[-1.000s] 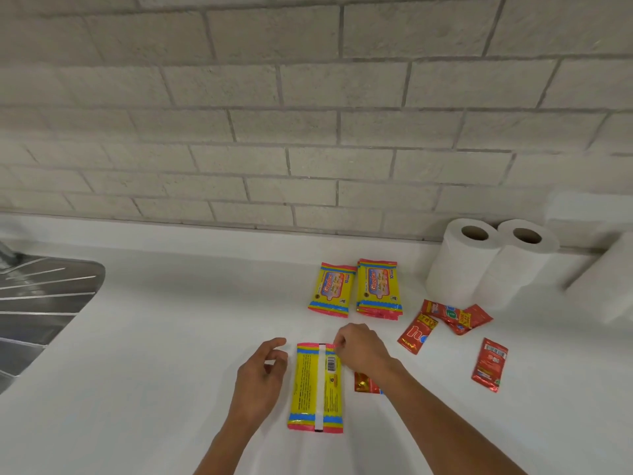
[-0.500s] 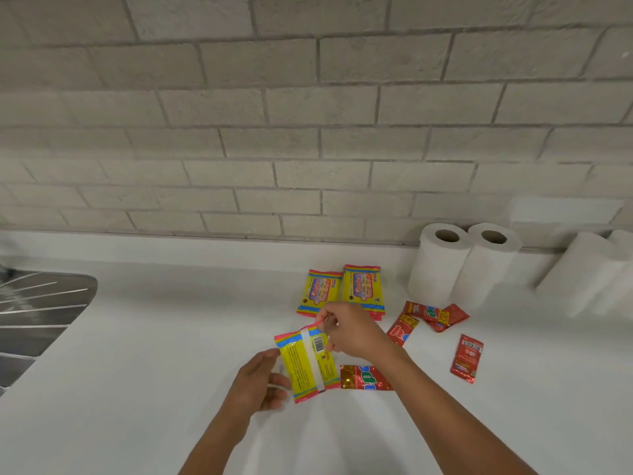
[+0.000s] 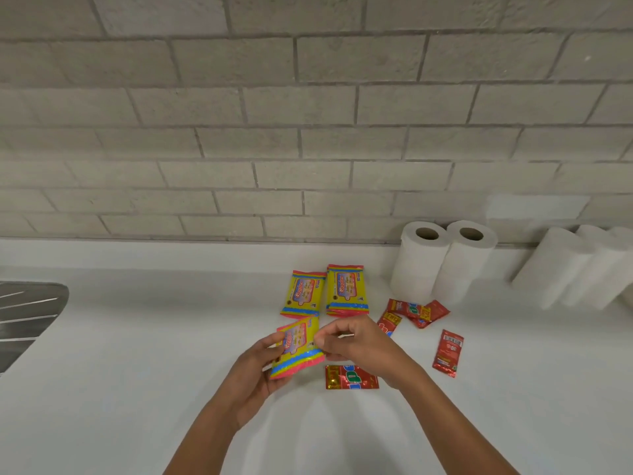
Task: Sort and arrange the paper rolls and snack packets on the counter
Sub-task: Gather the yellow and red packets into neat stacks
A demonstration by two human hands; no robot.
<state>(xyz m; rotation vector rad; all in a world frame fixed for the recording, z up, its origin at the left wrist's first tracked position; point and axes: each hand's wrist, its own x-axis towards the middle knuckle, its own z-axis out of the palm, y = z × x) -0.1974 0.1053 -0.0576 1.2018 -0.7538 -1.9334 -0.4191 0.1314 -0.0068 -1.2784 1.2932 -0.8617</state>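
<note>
Right now, from your head camera, both of your hands hold one yellow snack packet (image 3: pixel 298 346) just above the white tabletop (image 3: pixel 137 371), printed face up and tilted. Your left hand (image 3: pixel 255 370) has its grip closed on the packet's left edge and lower corner; your right hand (image 3: pixel 356 346) pinches its right edge between thumb and fingers. Just behind it, two more yellow packets (image 3: pixel 323 291) lie flat side by side. A red sachet (image 3: pixel 351 378) lies under your right wrist, with other red sachets (image 3: pixel 416 311) scattered to the right. Two upright paper rolls (image 3: pixel 442 262) stand touching against the brick wall (image 3: pixel 308 132), and more leaning rolls (image 3: pixel 575 269) sit farther right. A metal sink drainer (image 3: pixel 27 313) shows at the left edge.
</note>
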